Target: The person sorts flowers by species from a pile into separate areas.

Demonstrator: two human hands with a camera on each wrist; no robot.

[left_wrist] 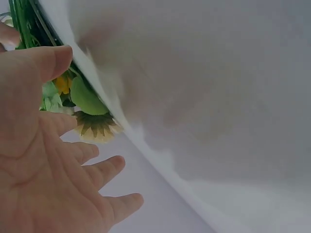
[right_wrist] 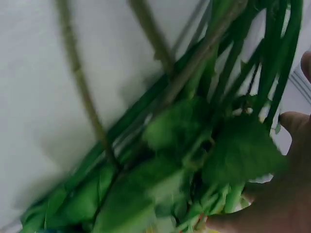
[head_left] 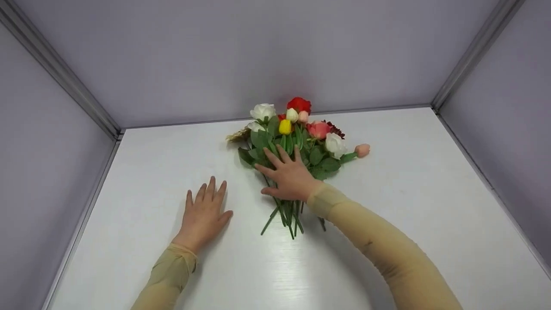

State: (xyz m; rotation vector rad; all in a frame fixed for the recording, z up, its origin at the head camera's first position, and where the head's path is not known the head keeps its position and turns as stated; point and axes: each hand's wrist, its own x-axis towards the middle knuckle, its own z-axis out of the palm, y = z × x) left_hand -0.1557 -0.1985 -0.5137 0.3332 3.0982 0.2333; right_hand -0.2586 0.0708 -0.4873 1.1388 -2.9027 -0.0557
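The fingers of the right hand were straight and fanned wide, laid across the middle of a bunch of flowers. Broad green leaves showed close beneath and around them; whether the fingers pressed down could not be told. Just beyond the fingertips lay a yellow tulip, then a cream bud with a peach bud beside it, and farther out a red flower. Ahead and to the left of the fingers was a white rose, with a golden flower nearer and farther left. To their right came a coral flower, a dark red bloom partly behind it, another white flower and, outermost, a peach tulip. Green stems ran back from under the palm. Left of all this, apart from the stems, the left hand was palm down over the white tabletop, its fingers straight and slightly parted. Yellowish sleeves covered both forearms. Beyond the flowers rose a grey wall.
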